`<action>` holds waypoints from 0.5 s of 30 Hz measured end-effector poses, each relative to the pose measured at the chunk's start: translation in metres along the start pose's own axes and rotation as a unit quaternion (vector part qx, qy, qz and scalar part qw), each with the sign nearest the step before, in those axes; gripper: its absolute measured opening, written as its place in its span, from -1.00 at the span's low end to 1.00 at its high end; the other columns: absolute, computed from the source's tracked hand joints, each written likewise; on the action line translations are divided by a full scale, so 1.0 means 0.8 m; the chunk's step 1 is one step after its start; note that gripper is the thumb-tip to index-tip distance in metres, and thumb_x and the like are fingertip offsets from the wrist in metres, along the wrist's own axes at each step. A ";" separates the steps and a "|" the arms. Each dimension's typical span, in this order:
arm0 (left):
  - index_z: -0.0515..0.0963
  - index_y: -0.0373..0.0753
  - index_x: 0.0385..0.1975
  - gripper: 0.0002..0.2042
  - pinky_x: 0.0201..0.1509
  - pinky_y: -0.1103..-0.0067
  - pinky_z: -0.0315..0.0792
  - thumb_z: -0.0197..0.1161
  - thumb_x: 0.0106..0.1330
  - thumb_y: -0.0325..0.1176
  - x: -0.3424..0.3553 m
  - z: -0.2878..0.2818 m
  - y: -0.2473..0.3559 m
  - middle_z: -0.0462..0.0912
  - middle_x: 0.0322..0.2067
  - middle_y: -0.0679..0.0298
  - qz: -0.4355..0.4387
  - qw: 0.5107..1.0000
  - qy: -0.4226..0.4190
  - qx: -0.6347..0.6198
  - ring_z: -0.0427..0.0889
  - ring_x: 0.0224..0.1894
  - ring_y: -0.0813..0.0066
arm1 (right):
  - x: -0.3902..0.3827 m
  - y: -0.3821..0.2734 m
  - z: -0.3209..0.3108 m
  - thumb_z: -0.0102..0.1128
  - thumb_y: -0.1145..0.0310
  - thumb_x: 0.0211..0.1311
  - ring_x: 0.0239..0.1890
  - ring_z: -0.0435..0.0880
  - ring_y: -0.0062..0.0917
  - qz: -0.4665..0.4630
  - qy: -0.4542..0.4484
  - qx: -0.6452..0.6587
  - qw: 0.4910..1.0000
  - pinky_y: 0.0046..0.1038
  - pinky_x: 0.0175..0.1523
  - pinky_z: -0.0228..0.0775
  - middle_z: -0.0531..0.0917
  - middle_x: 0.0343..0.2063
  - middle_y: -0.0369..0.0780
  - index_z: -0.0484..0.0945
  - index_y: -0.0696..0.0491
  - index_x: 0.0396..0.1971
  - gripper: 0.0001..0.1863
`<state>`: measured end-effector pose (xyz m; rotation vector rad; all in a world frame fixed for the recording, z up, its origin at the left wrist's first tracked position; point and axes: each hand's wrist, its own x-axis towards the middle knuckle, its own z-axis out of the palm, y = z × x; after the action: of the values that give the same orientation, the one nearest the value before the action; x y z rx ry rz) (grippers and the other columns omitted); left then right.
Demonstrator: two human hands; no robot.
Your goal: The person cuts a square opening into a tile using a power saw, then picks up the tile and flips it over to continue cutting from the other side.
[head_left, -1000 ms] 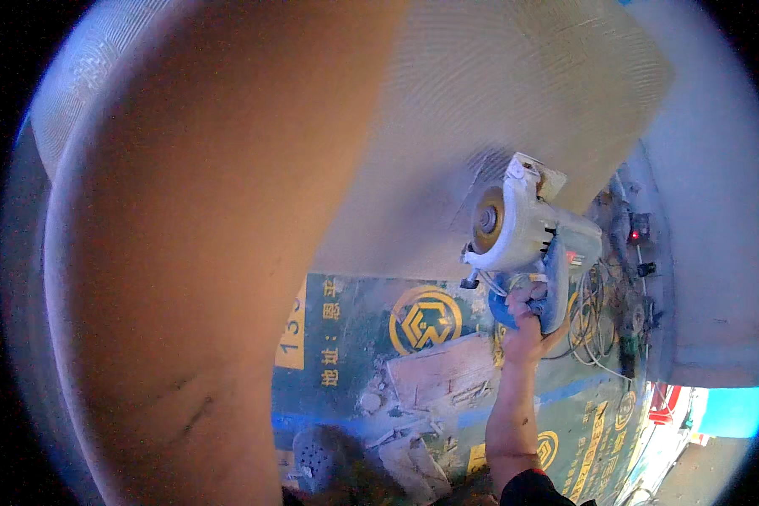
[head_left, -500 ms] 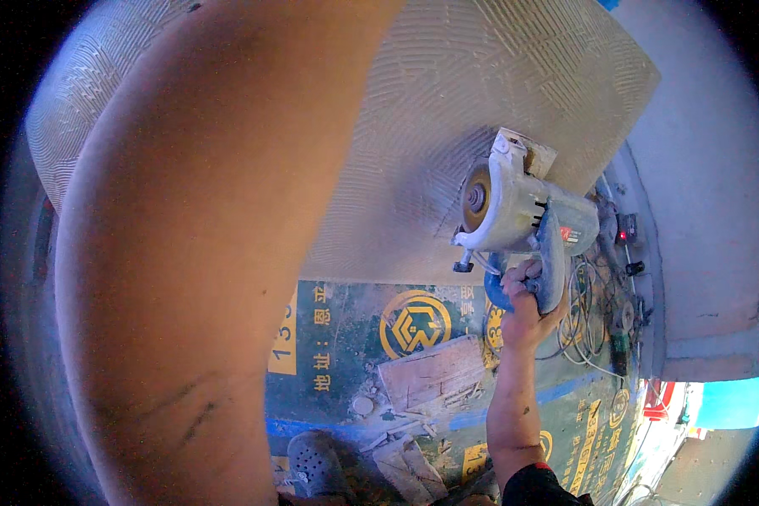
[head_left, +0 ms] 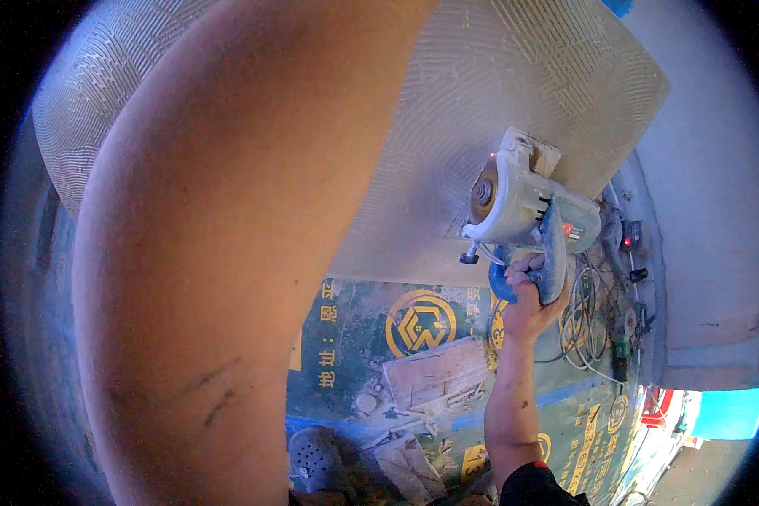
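My right hand (head_left: 531, 291) is closed around the blue-grey looped handle of a handheld circular saw (head_left: 522, 202). The saw rests against a large beige tile slab (head_left: 455, 110) with ridged, combed lines across its face. Its round blade (head_left: 483, 192) faces left, partly under the pale dusty guard, and a tiny orange glint shows at the blade's upper edge. Filling the left of the view, my bare left arm (head_left: 227, 236) runs upward over the slab, very near the camera. Its hand lies outside the picture.
Dusty green printed floor sheeting (head_left: 354, 337) lies below the slab, with offcuts (head_left: 434, 371) and blue tape on it. Looped cables (head_left: 586, 325) and a power strip with a red light (head_left: 632, 236) run along the right wall (head_left: 708, 211). A grey clog (head_left: 316, 460) shows at the bottom.
The saw has shifted slightly away from me along the slab, still in my right hand. My left arm sits farther right in the picture, and the whole view has moved a little.
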<state>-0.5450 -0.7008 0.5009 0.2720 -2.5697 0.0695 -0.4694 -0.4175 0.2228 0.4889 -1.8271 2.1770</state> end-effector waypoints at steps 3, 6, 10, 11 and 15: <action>0.53 -0.16 0.10 -0.43 0.28 0.27 0.23 -0.05 0.33 0.14 -0.002 -0.002 0.006 0.53 0.13 0.13 0.003 1.000 -0.012 0.001 0.46 0.20 0.17 | 0.004 0.001 -0.004 0.07 0.61 -0.19 -0.49 0.53 -0.51 -0.011 -0.010 -0.017 1.000 -0.46 -0.31 0.43 0.56 -0.49 -0.19 0.46 0.21 -0.33 -0.71; 0.54 -0.17 0.09 -0.44 0.27 0.26 0.24 -0.06 0.33 0.13 -0.003 -0.006 0.004 0.54 0.12 0.11 0.021 0.999 -0.024 -0.014 0.47 0.19 0.16 | 0.006 -0.003 -0.010 0.08 0.59 -0.21 -0.48 0.54 -0.50 -0.004 0.004 -0.043 0.999 -0.44 -0.32 0.43 0.57 -0.49 -0.19 0.47 0.21 -0.32 -0.69; 0.53 -0.17 0.10 -0.45 0.29 0.25 0.21 -0.04 0.33 0.12 0.003 -0.004 0.010 0.52 0.13 0.10 0.020 0.999 -0.022 0.022 0.46 0.19 0.15 | -0.006 -0.023 -0.026 0.09 0.55 -0.23 -0.51 0.51 -0.51 0.090 0.107 -0.039 0.989 -0.43 -0.35 0.42 0.55 -0.50 -0.19 0.47 0.21 -0.29 -0.65; 0.53 -0.17 0.10 -0.45 0.29 0.25 0.21 -0.04 0.33 0.11 0.004 -0.001 0.012 0.52 0.14 0.10 0.021 0.999 -0.021 0.023 0.45 0.20 0.14 | -0.011 -0.032 -0.034 0.08 0.55 -0.23 -0.51 0.50 -0.52 0.064 0.083 -0.001 0.994 -0.44 -0.36 0.41 0.55 -0.49 -0.19 0.47 0.21 -0.28 -0.64; 0.53 -0.17 0.11 -0.46 0.31 0.25 0.18 -0.03 0.34 0.10 0.010 0.011 0.017 0.49 0.16 0.09 0.017 1.000 0.009 0.019 0.42 0.22 0.13 | -0.019 -0.067 -0.079 0.02 0.57 -0.22 -0.56 0.44 -0.52 0.060 0.020 0.050 0.997 -0.45 -0.41 0.37 0.52 -0.46 -0.16 0.43 0.23 -0.23 -0.61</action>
<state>-0.5594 -0.6896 0.4979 0.2403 -2.5582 0.1316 -0.4397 -0.3457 0.2546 0.3610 -1.7766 2.3482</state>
